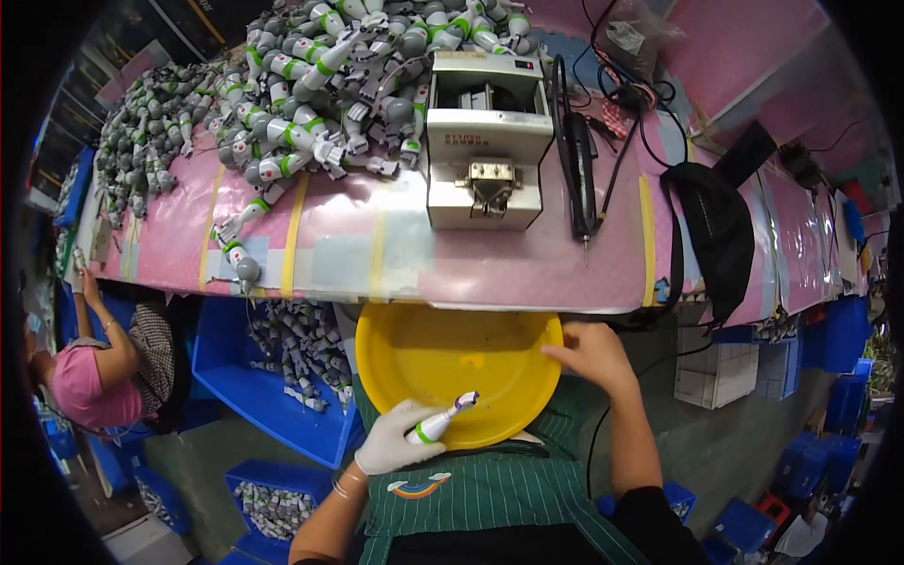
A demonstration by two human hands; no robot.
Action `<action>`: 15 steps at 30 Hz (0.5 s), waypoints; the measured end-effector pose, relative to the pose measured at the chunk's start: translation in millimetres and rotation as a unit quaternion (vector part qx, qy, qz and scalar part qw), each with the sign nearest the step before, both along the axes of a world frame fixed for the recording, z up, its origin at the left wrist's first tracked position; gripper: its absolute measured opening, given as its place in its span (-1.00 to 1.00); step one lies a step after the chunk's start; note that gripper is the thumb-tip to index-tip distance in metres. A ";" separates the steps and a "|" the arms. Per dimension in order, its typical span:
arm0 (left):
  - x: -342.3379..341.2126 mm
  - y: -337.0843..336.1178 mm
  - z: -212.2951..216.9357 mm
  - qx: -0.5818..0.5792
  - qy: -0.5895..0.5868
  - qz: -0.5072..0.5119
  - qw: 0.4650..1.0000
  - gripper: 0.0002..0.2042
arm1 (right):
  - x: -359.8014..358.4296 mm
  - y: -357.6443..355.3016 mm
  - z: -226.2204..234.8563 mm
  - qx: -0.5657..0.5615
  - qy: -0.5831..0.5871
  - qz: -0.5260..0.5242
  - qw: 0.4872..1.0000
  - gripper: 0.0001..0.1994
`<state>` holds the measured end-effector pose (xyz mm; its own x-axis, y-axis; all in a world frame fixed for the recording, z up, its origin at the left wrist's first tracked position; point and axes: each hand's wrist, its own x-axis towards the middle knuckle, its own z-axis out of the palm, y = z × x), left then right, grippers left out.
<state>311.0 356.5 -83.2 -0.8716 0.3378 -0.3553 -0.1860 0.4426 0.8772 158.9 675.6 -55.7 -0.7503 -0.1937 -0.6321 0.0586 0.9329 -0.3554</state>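
In my gloved left hand [400, 440] is a white toy arm [435, 428] with a green band and a small purple-marked hand at its tip. The toy arm tilts up to the right, over the near left part of a yellow basin [405, 353]. My bare right hand [595, 356] is at the basin's right rim, its thumb lying over the edge and its other fingers curled beside it. The basin sits between me and the table front, and no toy parts show inside it.
A large heap of toy arms [301, 132] covers the table's left side. A white bench machine [485, 141] and a black pen-shaped tool [581, 179] stand centrally. Left below is a blue bin [273, 414] of parts; a black bag [716, 226] hangs right. Another person [99, 377] works far left.
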 end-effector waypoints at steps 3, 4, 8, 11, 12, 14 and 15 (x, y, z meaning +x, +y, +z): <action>-2.9 0.2 5.5 0.040 -0.064 0.053 0.996 -0.44 | -3.1 -11.5 50.7 -0.068 0.119 -0.066 0.988 -0.75; -11.1 0.7 10.7 0.041 -0.063 0.052 0.996 -0.44 | -11.6 -19.0 49.4 -0.067 0.120 -0.067 0.988 -0.75; -55.3 -2.0 49.5 -0.035 0.006 -0.048 0.998 -0.43 | -78.5 -51.1 25.2 -0.183 0.555 0.042 0.811 -0.76; -99.4 -1.1 66.4 -0.066 0.154 -0.019 0.986 -0.52 | -126.7 -38.6 11.1 -0.105 0.621 -0.005 0.777 -0.60; -115.5 1.7 70.1 -0.081 0.150 -0.013 0.985 -0.55 | -138.2 -32.4 13.0 -0.070 0.556 -0.065 0.825 -0.51; -146.8 6.6 72.4 -0.127 0.212 -0.038 0.968 -0.61 | -154.3 -34.5 16.3 -0.038 0.483 -0.119 0.867 -0.41; -163.2 10.0 70.8 -0.127 0.228 -0.064 0.963 -0.62 | -159.6 -36.9 17.9 -0.006 0.431 -0.130 0.893 -0.34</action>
<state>147.8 366.4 -12.4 -0.9138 0.4049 -0.0311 0.2626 0.6477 0.7152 -0.7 638.7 -37.8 -0.9775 0.0559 0.2033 -0.0268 0.9233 -0.3831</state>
